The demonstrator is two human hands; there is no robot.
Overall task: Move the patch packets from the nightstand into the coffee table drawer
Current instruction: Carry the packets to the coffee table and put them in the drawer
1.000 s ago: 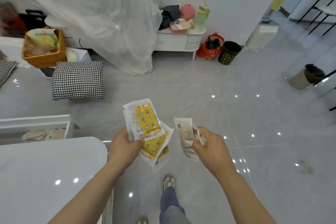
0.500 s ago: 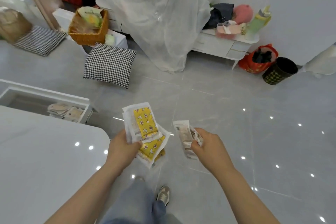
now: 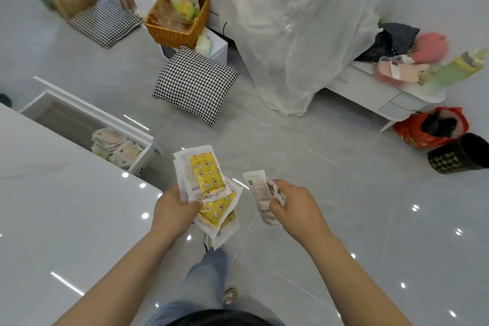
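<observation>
Gripping a fanned stack of yellow-patterned patch packets [image 3: 209, 193] in the left hand [image 3: 173, 208], thumb pressing on top, and pinching a smaller bundle of pale packets [image 3: 260, 193] in the right hand [image 3: 293, 209], both hands closed tight and held apart above the grey floor [image 3: 344, 193]. Standing just right of the white counter [image 3: 66, 219], with its open drawer [image 3: 87, 119] lying far left and already holding packets [image 3: 116, 145]. Leaving the cluttered nightstand [image 3: 383, 98] far right, well apart, beside the white netting [image 3: 291, 34].
</observation>
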